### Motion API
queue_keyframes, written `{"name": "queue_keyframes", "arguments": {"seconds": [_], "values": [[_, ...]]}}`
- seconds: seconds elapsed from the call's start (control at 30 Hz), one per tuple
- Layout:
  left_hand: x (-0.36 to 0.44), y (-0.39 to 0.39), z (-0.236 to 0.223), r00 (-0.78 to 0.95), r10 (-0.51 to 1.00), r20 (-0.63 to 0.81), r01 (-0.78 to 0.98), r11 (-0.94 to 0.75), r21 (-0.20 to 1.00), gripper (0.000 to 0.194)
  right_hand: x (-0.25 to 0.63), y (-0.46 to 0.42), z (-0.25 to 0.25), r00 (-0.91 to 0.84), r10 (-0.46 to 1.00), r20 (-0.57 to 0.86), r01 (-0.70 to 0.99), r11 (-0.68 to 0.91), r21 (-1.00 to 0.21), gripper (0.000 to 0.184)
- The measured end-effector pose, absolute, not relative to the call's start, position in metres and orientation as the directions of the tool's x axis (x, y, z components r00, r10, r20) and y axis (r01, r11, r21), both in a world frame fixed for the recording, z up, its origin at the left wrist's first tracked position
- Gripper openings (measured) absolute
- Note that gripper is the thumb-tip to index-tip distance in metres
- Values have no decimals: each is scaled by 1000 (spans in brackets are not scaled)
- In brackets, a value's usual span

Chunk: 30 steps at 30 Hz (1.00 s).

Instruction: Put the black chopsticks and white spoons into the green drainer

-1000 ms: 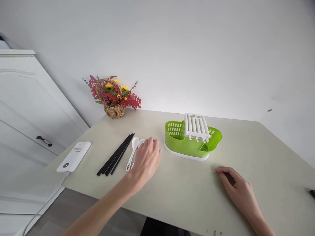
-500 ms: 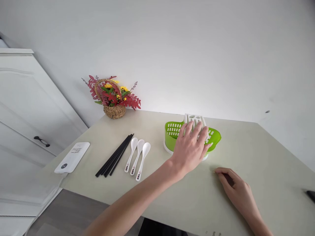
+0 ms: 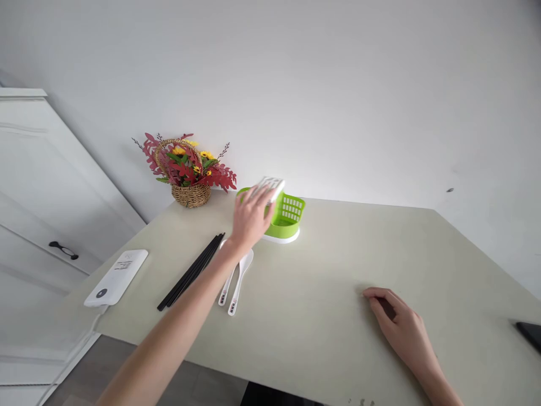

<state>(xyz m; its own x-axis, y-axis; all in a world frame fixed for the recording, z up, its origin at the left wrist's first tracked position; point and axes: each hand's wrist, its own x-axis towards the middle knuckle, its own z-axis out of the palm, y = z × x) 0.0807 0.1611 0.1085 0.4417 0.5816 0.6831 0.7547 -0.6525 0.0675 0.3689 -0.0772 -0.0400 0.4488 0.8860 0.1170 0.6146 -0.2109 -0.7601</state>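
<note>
My left hand is closed over the front of a green plastic cutlery holder with slotted walls. The holder has a white base and a white top piece with openings; my fingers are on that raised middle part and hide much of the left half. Below my left forearm lie white spoons, one of them largely covered by the arm. Black chopsticks lie beside them in a bundle. On the bare tabletop, well to the right, rests my right hand, fingers curled against the thumb, nothing visible in it.
A wicker basket of artificial flowers stands against the wall at the back left. A white power bank with a cable lies by the table's left edge. At the far right is part of a dark object. A white cabinet stands left of the table.
My left hand has moved the cutlery holder left across the table, from right of centre to behind the spoons. My right hand has stayed in place.
</note>
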Motion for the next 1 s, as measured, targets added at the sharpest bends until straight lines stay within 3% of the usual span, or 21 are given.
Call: {"name": "queue_keyframes", "arguments": {"seconds": [0.27, 0.47, 0.57, 0.63, 0.7, 0.77, 0.87, 1.0], "values": [[4, 196, 113, 342, 640, 688, 845, -530, 74, 42, 370, -78, -44, 450, 889, 80, 609, -240, -756, 32], [-11, 178, 115, 312, 618, 721, 852, -518, 76, 43, 372, -77, -47, 442, 891, 104, 616, -218, -757, 32], [-7, 145, 111, 251, 579, 776, 833, -538, 132, 41, 372, -77, -47, 439, 891, 120, 625, -206, -753, 31], [-2, 113, 102, 189, 594, 782, 799, -556, 229, 34, 372, -77, -46, 435, 891, 132, 631, -197, -750, 31], [4, 76, 89, 228, 679, 698, 726, -596, 343, 27, 372, -77, -47, 432, 890, 148, 640, -186, -746, 32], [11, 38, 74, 395, 756, 521, 632, -636, 443, 29, 372, -77, -47, 434, 887, 158, 644, -183, -743, 33], [20, -8, 52, 632, 732, 255, 541, -652, 531, 35, 372, -77, -48, 439, 884, 158, 643, -187, -743, 34], [23, -37, 30, 662, 745, 80, 533, -543, 649, 51, 371, -75, -49, 435, 889, 144, 627, -184, -757, 35]]}}
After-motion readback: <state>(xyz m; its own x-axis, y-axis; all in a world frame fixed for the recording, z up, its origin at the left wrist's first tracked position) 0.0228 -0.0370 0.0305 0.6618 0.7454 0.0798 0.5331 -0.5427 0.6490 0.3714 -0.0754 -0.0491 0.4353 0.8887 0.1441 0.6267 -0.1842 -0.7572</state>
